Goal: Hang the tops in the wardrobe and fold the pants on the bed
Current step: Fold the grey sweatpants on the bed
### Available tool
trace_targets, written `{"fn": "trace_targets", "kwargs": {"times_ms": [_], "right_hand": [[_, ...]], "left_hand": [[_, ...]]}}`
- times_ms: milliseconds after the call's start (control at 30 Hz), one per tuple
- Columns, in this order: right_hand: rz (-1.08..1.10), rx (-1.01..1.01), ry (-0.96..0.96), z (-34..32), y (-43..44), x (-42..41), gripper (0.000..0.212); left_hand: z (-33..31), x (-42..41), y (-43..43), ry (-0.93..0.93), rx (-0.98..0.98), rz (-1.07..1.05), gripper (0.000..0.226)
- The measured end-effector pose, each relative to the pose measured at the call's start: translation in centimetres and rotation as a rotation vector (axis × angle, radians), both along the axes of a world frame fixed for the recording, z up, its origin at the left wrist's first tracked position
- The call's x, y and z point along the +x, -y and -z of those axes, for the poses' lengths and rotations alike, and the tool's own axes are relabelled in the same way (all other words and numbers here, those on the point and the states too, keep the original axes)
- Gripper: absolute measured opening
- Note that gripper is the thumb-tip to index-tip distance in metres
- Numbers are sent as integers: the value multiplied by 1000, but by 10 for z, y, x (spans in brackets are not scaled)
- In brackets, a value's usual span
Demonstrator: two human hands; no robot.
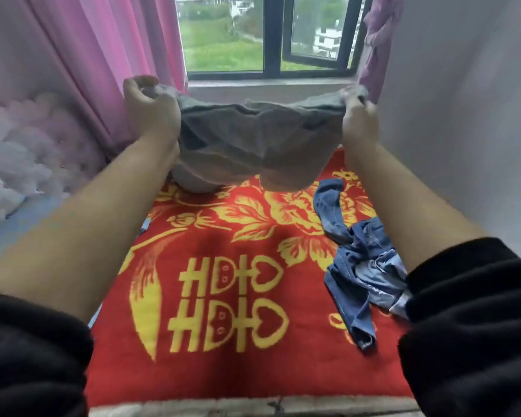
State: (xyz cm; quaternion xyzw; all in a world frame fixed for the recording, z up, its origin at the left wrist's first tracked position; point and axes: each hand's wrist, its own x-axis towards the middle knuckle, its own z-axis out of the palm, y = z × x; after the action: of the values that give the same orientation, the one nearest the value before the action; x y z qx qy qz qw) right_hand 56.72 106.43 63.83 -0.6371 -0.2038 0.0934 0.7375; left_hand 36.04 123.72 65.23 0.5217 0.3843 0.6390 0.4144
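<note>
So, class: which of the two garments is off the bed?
The grey pants, stretched between both hands; the blue jeans lie crumpled on the blanket.

head cam: your one view | looks forward-down over the bed | faces the window | close

The person is wearing black fleecy sleeves, both pushed up, leaving the forearms and hands bare.

pink curtain beside daylit window
</note>
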Motion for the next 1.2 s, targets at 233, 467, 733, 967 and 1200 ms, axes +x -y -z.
{"fn": "trace_targets", "kwargs": {"times_ms": [233,467,733,967,1200], "right_hand": [[-27,-285,-511,265,38,-21,7],[31,-538,-900,516,117,-67,29],[-85,-775,-886,628,182,-104,39],[-332,-1448,159,647,204,-116,71],[-687,-1458,796,666,196,-95,45]], "left_hand": [[279,-31,45,-166,-572,10,22],[525,-90,120,-493,-1099,-6,31],[627,-125,170,-933,-1026,84,25],[657,-134,197,-1886,-262,504,63],[684,-119,198,-2029,93,574,48]]}}
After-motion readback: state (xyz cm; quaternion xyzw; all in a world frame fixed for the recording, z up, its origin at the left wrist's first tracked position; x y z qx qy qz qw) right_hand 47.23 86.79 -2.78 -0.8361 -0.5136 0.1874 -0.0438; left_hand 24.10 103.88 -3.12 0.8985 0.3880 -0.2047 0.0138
